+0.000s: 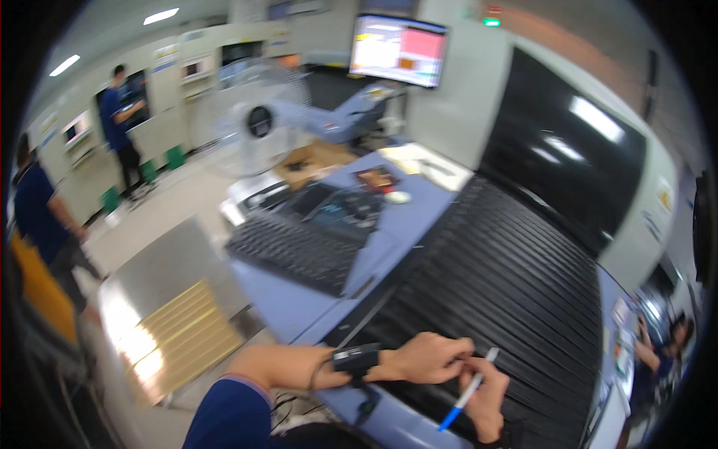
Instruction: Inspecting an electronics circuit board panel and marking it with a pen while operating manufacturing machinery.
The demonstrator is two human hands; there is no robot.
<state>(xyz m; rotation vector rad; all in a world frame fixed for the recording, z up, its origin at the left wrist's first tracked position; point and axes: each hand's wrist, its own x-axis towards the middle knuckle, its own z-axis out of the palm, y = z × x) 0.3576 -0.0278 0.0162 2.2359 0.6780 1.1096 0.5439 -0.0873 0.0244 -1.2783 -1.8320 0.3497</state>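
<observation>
My left hand (428, 358) and my right hand (488, 391) meet over a black ribbed surface (501, 284), fingertips touching or nearly so. A slim white pen (470, 389) with a blue end slants through my right hand, its blue end pointing down toward my body. The fingers of my left hand are bent and pinched together; whatever is between them, if anything, is too small or hidden. A black device (356, 359) is strapped round my left wrist.
Left of the ribbed surface, a black keyboard (295, 251) lies on the blue bench (284, 310). A fan (258, 120) and a lit monitor (399, 51) stand beyond. A metal plate (172, 262) bears a yellowish ribbed panel (179, 337). Several people are around.
</observation>
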